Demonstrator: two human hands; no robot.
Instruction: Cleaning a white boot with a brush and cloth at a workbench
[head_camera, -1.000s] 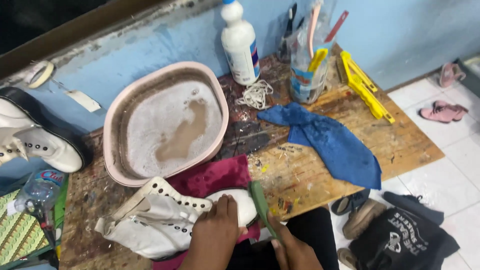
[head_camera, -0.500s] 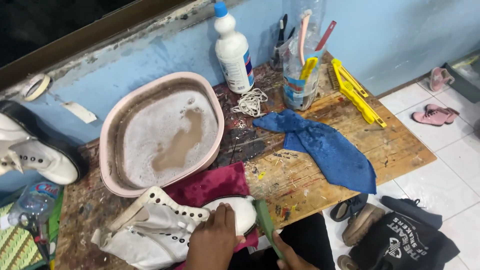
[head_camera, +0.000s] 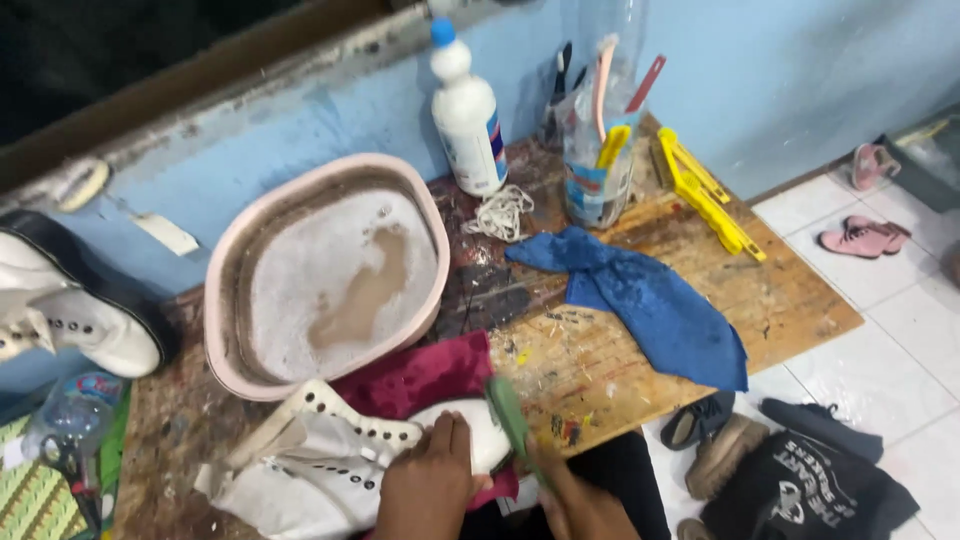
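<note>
**White boot pinned on the bench, green brush at the toe**

Down at the near edge of the wooden table (head_camera: 690, 300), a white boot (head_camera: 330, 465) lies on its side over a dark red cloth (head_camera: 420, 375), toe pointing right. The left hand (head_camera: 425, 490) is pressed flat over the boot near the toe, fingers spread rather than wrapped round anything, pinning it in place. The right hand (head_camera: 580, 505) is closed around the handle of a green brush (head_camera: 510, 420), whose head sits against the boot's white toe cap.

How will this boot handle? The ankle part looks floppy: it sags open, the eyelet flaps folding outward, so a hold there would likely let it twist. The toe cap and sole look stiffer and rounder, the better place to brace, and that is just where the left palm sits. If the surface is wet it may be slick, though I cannot tell that here; the red cloth underneath probably helps it stay put.

Just behind, a pink basin (head_camera: 325, 275) holds foamy, murky water. A white bottle (head_camera: 468, 110) stands by the wall, a clear jar of tools (head_camera: 598, 150) beside it, and a blue rag (head_camera: 640, 295) lies crumpled to the right. A second white boot (head_camera: 70, 310) rests at the far left.
</note>
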